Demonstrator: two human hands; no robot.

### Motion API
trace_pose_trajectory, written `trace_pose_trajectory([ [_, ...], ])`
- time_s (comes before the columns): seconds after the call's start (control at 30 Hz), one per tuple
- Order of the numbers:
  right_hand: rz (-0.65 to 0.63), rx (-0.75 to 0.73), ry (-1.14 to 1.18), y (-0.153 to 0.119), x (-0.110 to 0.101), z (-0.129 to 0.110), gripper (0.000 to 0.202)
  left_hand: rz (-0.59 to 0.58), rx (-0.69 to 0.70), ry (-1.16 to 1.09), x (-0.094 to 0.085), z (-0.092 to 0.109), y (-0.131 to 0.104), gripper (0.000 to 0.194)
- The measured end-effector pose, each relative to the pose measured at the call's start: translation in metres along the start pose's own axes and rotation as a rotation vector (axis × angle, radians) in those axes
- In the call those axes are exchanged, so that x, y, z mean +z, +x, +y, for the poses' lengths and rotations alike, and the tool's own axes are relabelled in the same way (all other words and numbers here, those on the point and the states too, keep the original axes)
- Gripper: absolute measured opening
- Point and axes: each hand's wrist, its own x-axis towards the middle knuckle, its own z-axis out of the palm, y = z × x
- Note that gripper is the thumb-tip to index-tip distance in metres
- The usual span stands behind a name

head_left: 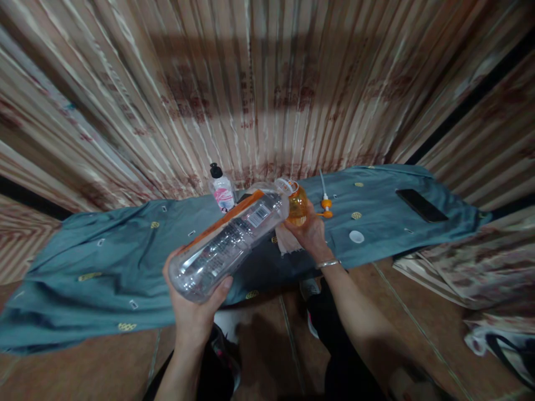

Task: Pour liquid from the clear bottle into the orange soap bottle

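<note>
My left hand (194, 309) is wrapped round the base of a large clear plastic bottle (229, 245) with an orange-edged label and a barcode. The bottle is tilted, its neck up and to the right. My right hand (309, 234) grips a smaller bottle of amber liquid (298, 205), whose top sits right at the large bottle's mouth. Whether liquid is flowing between them I cannot tell. Below the right hand lies a pale cloth (288, 243). An orange pump head (326, 207) with a thin tube rests just right of that hand.
Behind the large bottle stands a pump bottle (223, 192) with a black top and pink label. A white round cap (356, 236) and a black phone (421, 205) lie on the green cloth-covered surface (121, 250). A pleated curtain (267, 83) hangs along the back.
</note>
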Motion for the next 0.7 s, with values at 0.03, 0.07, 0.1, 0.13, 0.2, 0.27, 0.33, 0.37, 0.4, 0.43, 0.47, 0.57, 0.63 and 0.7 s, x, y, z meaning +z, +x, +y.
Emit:
trace_pose_trajectory([
  [0.03, 0.002, -0.002, 0.0, 0.0, 0.0, 0.0, 0.08, -0.001, 0.005, 0.01, -0.002, -0.003, 0.0, 0.097],
  [0.07, 0.006, -0.008, 0.003, 0.0, 0.001, 0.001, 0.08, -0.004, 0.005, 0.018, -0.003, -0.007, 0.001, 0.099],
  [0.1, 0.011, -0.015, 0.007, 0.0, 0.001, 0.002, 0.079, -0.004, 0.005, 0.02, -0.004, -0.01, 0.001, 0.099],
  [0.13, 0.015, -0.022, 0.011, 0.0, 0.002, 0.003, 0.079, -0.005, 0.006, 0.022, -0.005, -0.013, 0.001, 0.099],
  [0.2, 0.026, -0.026, 0.011, 0.0, 0.002, 0.004, 0.081, 0.001, 0.012, 0.019, -0.005, -0.017, -0.001, 0.1],
  [0.27, 0.031, -0.021, 0.006, 0.0, 0.002, 0.006, 0.084, 0.012, 0.019, 0.003, -0.004, -0.02, -0.002, 0.102],
  [0.33, 0.024, -0.018, 0.008, 0.0, 0.002, 0.007, 0.085, 0.005, 0.008, -0.014, -0.003, -0.023, -0.002, 0.102],
  [0.37, 0.018, -0.019, 0.014, -0.001, 0.002, 0.007, 0.084, -0.005, -0.003, -0.018, -0.003, -0.024, -0.002, 0.102],
  [0.4, 0.015, -0.021, 0.022, -0.001, 0.001, 0.007, 0.083, -0.016, -0.015, -0.021, -0.004, -0.026, -0.002, 0.101],
  [0.43, 0.014, -0.023, 0.03, -0.001, 0.001, 0.008, 0.082, -0.021, -0.027, -0.025, -0.004, -0.027, -0.001, 0.101],
  [0.47, 0.017, -0.026, 0.036, -0.001, 0.002, 0.008, 0.082, -0.02, -0.037, -0.032, -0.004, -0.028, -0.001, 0.101],
  [0.57, 0.04, -0.045, 0.048, -0.001, 0.004, 0.011, 0.082, -0.014, -0.064, -0.048, -0.005, -0.03, 0.001, 0.102],
  [0.63, 0.053, -0.045, 0.059, -0.001, 0.005, 0.012, 0.084, -0.02, -0.073, -0.049, -0.004, -0.031, 0.001, 0.102],
  [0.7, 0.047, -0.028, 0.076, -0.001, 0.007, 0.013, 0.089, -0.022, -0.064, -0.05, -0.002, -0.033, 0.001, 0.101],
])
